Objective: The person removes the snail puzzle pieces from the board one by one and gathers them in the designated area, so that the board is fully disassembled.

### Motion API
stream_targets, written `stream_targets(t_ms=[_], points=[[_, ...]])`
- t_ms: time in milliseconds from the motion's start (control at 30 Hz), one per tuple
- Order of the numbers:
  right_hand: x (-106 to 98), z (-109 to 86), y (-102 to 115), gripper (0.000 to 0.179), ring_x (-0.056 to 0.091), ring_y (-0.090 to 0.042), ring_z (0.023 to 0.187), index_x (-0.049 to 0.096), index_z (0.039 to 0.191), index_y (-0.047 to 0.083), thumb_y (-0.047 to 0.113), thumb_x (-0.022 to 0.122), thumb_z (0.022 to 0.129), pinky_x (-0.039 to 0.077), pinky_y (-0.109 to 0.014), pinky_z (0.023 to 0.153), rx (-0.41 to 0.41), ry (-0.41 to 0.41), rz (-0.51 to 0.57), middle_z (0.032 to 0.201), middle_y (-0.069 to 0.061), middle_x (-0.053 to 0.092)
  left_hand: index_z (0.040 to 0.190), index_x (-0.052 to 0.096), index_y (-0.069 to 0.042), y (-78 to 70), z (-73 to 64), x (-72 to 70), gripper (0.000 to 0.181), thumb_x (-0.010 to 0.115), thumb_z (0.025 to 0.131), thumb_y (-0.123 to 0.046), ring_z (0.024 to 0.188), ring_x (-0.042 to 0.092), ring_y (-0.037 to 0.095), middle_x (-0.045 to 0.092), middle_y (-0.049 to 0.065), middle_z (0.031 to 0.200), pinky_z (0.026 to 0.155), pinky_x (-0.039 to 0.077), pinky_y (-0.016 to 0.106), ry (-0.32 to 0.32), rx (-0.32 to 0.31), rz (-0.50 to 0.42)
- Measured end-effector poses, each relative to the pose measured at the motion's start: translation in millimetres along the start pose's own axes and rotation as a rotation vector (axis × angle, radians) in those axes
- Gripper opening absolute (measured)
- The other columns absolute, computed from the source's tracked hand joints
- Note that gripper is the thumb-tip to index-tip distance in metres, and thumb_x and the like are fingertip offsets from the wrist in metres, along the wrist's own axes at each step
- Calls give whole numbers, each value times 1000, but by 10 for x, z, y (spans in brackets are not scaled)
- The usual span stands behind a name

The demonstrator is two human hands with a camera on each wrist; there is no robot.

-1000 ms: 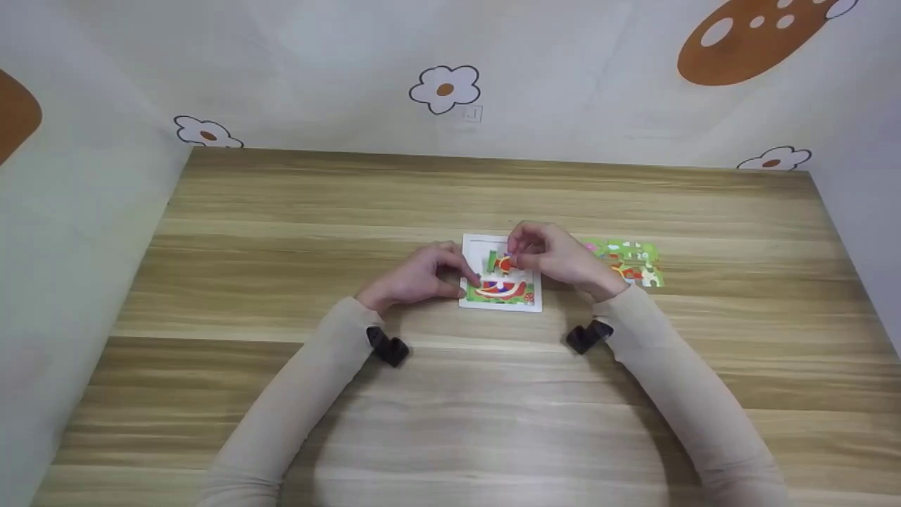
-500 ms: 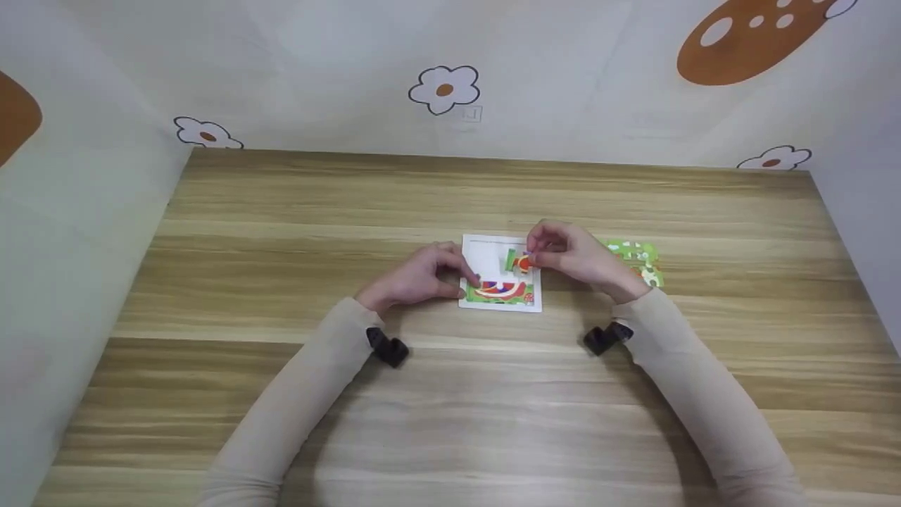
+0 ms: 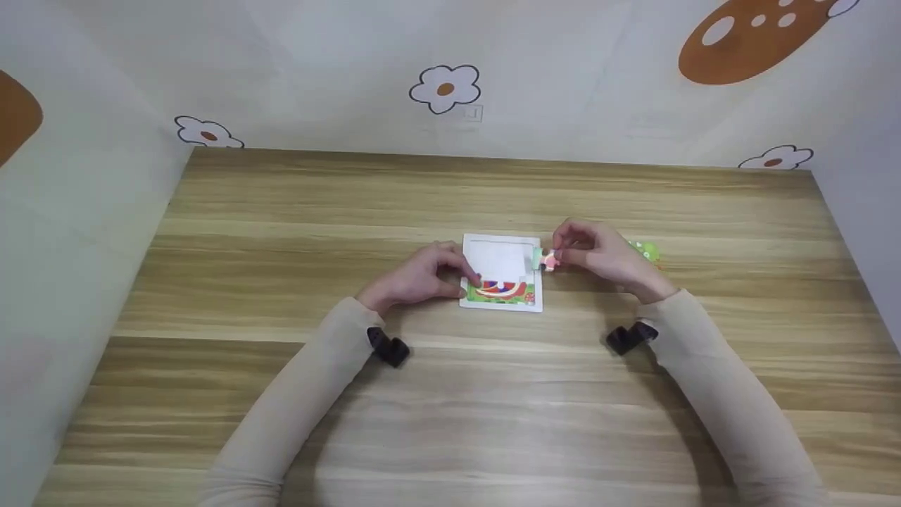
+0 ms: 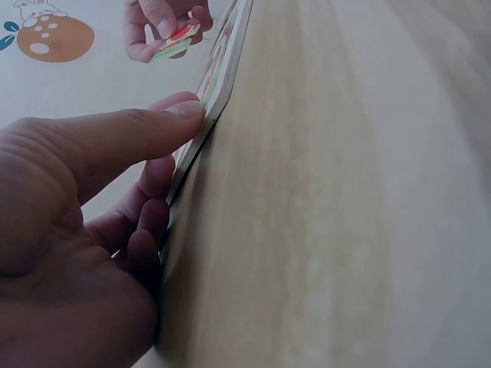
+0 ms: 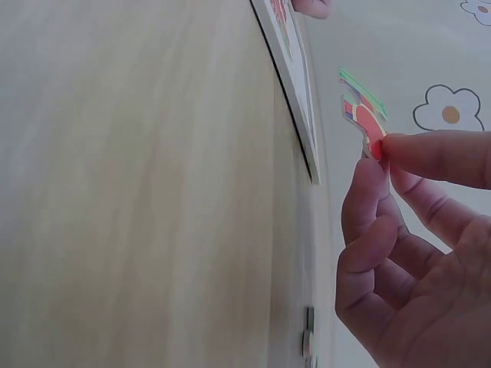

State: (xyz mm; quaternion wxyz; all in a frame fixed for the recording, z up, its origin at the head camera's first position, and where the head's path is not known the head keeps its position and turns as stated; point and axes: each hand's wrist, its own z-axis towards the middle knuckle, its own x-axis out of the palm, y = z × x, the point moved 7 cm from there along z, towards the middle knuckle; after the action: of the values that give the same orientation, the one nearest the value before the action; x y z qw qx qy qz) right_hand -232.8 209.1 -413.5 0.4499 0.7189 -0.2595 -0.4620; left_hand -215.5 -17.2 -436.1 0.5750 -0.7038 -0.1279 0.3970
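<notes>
A square jigsaw tray point(image 3: 496, 259) with a white rim lies on the table. Its near part is filled with red, green and blue picture pieces point(image 3: 501, 290), while the far part shows bare white backing. My left hand point(image 3: 421, 274) holds the tray at its near left side, thumb at the edge and index finger reaching over the picture. Between the thumb and fingers of my right hand point(image 3: 607, 255) is a jigsaw piece point(image 5: 368, 123), red and green, pinched by one end. The piece is raised, overlapping the tray's right rim in the head view.
More green jigsaw pieces point(image 3: 646, 250) lie right of the tray, mostly hidden by the right hand. A wood-grain table point(image 3: 281, 204) runs back to a pale wall point(image 3: 563, 84) with printed flowers. Black wrist cameras point(image 3: 388, 348) sit on both sleeves.
My right hand has carried the pinched piece from over the tray rightward to the tray's right edge, uncovering the white backing. The left hand has stayed at the tray.
</notes>
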Motion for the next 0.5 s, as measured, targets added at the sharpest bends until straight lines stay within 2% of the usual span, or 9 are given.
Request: stream_targets(t_ms=[267, 500], points=[[-117, -91, -65, 14, 57, -16, 82, 61, 99, -6, 1, 64, 87, 44, -24, 76, 10, -9, -40, 91, -13, 60, 98, 74, -1, 18, -1, -1, 22, 72, 77, 6, 94, 46, 20, 59, 6, 97, 88, 33, 33, -3, -16, -10], [-220, -185, -122, 14, 57, -19, 85, 62, 99, -2, 3, 65, 86, 43, -29, 78, 50, -17, -94, 93, -12, 62, 98, 74, -2, 9, 0, 2, 22, 73, 77, 5, 93, 46, 18, 59, 4, 96, 87, 34, 32, -1, -20, 5]])
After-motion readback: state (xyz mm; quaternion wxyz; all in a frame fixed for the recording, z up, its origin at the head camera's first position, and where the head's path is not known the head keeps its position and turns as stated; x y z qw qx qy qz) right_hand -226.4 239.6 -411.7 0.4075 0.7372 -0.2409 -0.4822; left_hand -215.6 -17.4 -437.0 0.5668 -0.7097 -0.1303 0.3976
